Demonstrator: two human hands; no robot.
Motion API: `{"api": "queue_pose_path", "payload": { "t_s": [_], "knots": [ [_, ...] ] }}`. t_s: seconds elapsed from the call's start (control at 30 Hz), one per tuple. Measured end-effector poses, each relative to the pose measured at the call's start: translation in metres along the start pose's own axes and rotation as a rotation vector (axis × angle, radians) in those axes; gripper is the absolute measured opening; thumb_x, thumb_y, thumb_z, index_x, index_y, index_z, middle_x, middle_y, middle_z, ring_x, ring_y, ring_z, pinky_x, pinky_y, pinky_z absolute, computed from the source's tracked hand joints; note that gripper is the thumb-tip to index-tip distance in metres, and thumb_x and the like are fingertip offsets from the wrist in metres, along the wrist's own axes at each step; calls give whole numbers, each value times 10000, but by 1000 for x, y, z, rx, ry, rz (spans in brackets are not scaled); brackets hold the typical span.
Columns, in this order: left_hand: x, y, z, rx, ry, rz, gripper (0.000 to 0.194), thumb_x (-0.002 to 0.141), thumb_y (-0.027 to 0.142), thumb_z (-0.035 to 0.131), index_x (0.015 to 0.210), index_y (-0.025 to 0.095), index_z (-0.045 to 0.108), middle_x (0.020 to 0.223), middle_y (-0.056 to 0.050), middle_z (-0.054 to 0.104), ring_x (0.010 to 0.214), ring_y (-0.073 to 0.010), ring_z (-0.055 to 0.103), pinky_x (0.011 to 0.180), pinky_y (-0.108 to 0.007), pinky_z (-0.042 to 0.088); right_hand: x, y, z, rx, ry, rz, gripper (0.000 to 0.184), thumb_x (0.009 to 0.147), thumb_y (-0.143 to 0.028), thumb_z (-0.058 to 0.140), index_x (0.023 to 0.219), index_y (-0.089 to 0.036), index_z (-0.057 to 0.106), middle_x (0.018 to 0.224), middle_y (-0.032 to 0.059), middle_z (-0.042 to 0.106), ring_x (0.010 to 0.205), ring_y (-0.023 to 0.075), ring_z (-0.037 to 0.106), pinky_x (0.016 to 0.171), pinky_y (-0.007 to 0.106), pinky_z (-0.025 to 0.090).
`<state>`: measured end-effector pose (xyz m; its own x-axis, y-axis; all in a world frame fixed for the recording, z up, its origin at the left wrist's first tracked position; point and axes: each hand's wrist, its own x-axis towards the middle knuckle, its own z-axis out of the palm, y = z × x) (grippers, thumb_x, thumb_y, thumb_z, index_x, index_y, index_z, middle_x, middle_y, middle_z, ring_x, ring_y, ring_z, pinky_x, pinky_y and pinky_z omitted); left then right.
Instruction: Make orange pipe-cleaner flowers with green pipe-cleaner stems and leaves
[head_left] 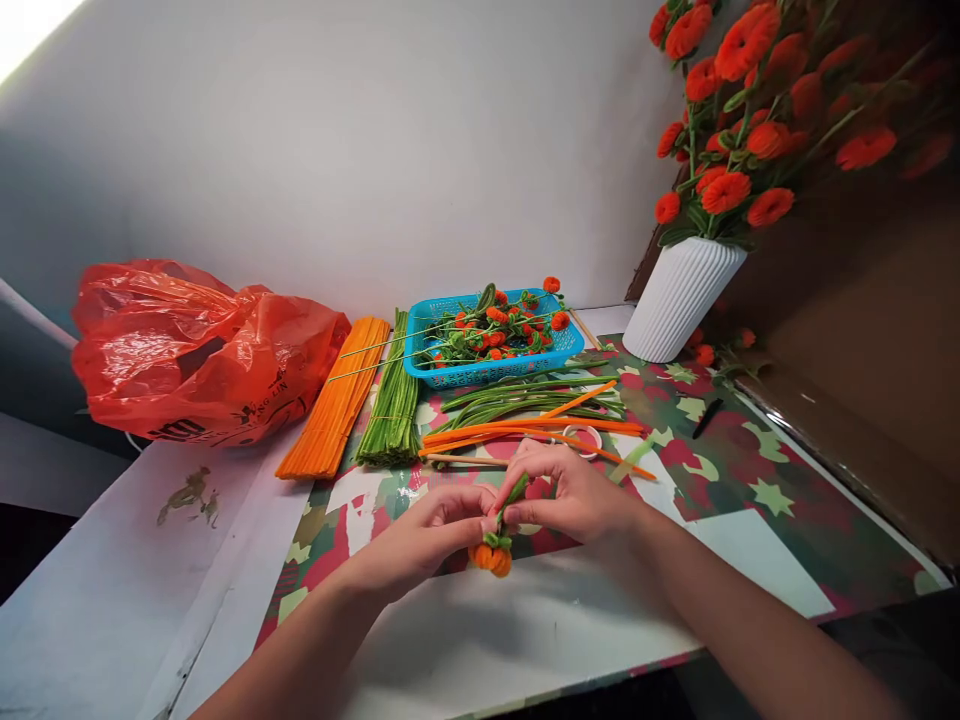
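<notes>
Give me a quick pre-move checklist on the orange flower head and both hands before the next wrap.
1. Left hand pinching the orange flower head: ok.
2. Right hand gripping the green stem: ok.
3. Stem seated firmly in the head: cannot tell, fingers hide the joint.
4. Spare green pipe cleaners and orange pipe cleaners present: ok.
5. Blue basket clear of the hands: ok.

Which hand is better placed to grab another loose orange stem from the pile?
Probably right. The right hand sits just in front of the loose orange stems, pinching only the green stem. The left hand is farther back, steadying the orange flower.
</notes>
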<state>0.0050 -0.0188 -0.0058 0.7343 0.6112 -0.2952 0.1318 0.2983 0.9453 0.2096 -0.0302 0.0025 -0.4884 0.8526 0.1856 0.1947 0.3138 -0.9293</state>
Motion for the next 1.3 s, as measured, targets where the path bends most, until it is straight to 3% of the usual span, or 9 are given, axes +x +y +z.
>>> {"api": "queue_pose_path", "payload": {
  "t_s": [0.1, 0.17, 0.37, 0.5, 0.63, 0.8, 0.93, 1.17, 1.3],
  "knots": [
    [0, -3, -2, -15, -37, -28, 325, 762, 458, 671, 758, 136, 624, 686, -14, 542, 590, -113, 489, 551, -237, 387, -1, 1, 1, -10, -21, 16, 52, 784, -242, 706, 823, -216, 729, 735, 7, 635, 757, 153, 510, 689, 264, 396],
    [1, -2, -2, 52, 16, 38, 286, 789, 423, 655, 750, 141, 630, 734, -27, 575, 643, -129, 531, 596, -251, 420, -2, 0, 1, -78, 3, 39, 38, 787, -236, 704, 814, -213, 716, 743, 5, 614, 773, 157, 510, 696, 270, 394],
    [1, 6, 7, 529, 413, 407, 85, 804, 250, 662, 753, 188, 689, 895, -55, 664, 864, -183, 604, 783, -303, 456, 0, -6, 3, -320, 106, 56, 80, 830, -205, 657, 754, -208, 682, 698, 3, 592, 805, 176, 495, 767, 324, 362],
    [2, 6, 7, 512, 365, 412, 91, 828, 225, 631, 784, 195, 705, 950, -62, 667, 901, -184, 606, 817, -306, 453, 1, -7, 8, -305, 162, 85, 113, 832, -217, 653, 725, -208, 688, 701, 8, 627, 794, 177, 499, 764, 322, 364],
    [5, 3, 5, 285, 242, 314, 156, 835, 274, 623, 721, 169, 632, 882, -48, 617, 866, -172, 566, 774, -282, 444, 0, -7, 7, -241, 160, 89, 127, 815, -209, 666, 693, -204, 700, 639, -6, 600, 763, 167, 492, 716, 292, 368],
    [4, 2, 8, -47, 96, 144, 208, 809, 341, 626, 718, 157, 590, 832, -35, 533, 768, -147, 507, 690, -262, 415, -2, -6, -1, -78, 62, 17, 81, 827, -228, 665, 837, -224, 745, 730, 1, 653, 798, 159, 516, 738, 284, 391],
    [3, 3, 7, -187, 86, 98, 209, 753, 348, 655, 694, 154, 601, 808, -44, 532, 749, -152, 502, 676, -264, 408, -3, 1, -4, -16, 106, -15, 101, 806, -267, 690, 874, -228, 754, 769, 24, 666, 841, 179, 541, 751, 303, 422],
    [1, 6, 5, 269, 282, 295, 215, 851, 299, 550, 676, 174, 551, 899, -43, 524, 840, -168, 504, 725, -264, 415, -2, -3, -5, -164, 77, 15, 158, 767, -284, 723, 913, -223, 711, 917, 28, 689, 932, 198, 544, 824, 331, 423],
    [-3, 7, 9, 515, 405, 360, 158, 870, 225, 501, 730, 186, 560, 918, -50, 551, 891, -178, 526, 771, -273, 427, 1, -8, 3, -267, 161, 24, 83, 771, -273, 723, 761, -208, 672, 847, 15, 669, 913, 195, 543, 826, 328, 401]
  ]
}}
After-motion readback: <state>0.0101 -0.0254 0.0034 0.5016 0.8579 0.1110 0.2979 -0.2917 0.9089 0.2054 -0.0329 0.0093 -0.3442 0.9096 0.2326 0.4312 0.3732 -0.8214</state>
